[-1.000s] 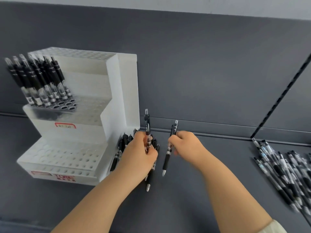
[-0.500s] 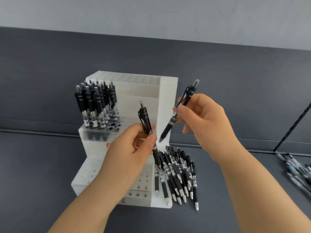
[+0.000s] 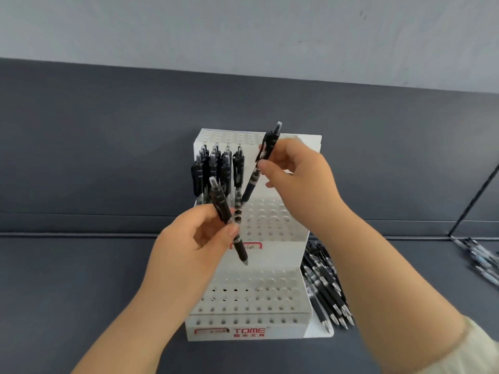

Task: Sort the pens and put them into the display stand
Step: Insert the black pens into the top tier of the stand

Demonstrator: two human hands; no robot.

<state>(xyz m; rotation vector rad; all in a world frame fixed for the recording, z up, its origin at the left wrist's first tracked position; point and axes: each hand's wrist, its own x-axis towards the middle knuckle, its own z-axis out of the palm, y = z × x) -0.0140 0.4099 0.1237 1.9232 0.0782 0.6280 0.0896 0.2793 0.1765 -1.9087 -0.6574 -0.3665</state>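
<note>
Holding one pen per hand, both in front of the white tiered plastic display stand [image 3: 270, 300]. Your left hand [image 3: 197, 247] pinches a black retractable pen with a clear push-button [image 3: 222, 205] between thumb and fingertips, about mid-barrel. Long axis is near vertical, leaning up-left. Button end sits up and left above the hand. Tip hangs down-right in front of the red label [image 3: 256, 245] on the stand's face, not in any hole.

Your right hand [image 3: 299, 179] pinches a second black retractable pen [image 3: 252, 183], thumb and forefinger on the barrel just below the clip, other fingers loosely curled. Its axis leans the other way: button end up-right, above the stand's top edge, grip end down-left. The tip is right over the middle tier's holes, beside the standing pens; can't tell if it touches a hole. The hand sits to the right of that pen. The two pens are apart, the right one higher and further back.

A cluster of black pens [image 3: 216, 168] stands upright, buttons up, in the left part of the middle tier. A loose heap of black pens [image 3: 324, 287] lies on the dark grey bench [image 3: 81, 292] just right of the stand, tips toward you. A further heap of pens [image 3: 480, 257] lies well apart at the far right edge. A cream sleeve cuff [image 3: 480, 346] shows at your right wrist.
</note>
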